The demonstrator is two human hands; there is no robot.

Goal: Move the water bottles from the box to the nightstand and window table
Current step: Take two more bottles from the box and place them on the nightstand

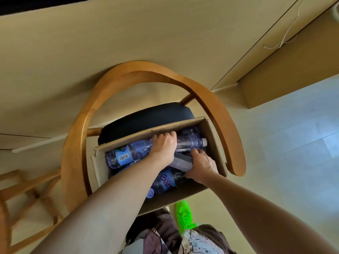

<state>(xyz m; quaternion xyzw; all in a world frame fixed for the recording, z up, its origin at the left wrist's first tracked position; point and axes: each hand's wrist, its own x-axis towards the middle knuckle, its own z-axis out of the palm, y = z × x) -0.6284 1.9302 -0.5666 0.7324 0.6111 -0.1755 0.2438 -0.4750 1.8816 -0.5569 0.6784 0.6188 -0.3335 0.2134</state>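
Both arms reach down into the box (214,143), which sits on a chair (146,114). The left hand (164,145) is curled over a bottle (190,143) lying along the far side, gripping its middle. The right hand (200,166) has its fingers tucked down near the right wall; what it holds I cannot tell. More bottles (128,155) lie flat inside, crowding the hands. The chair's armrest (220,114) arcs just above the box. A green shoe (184,215) shows below.
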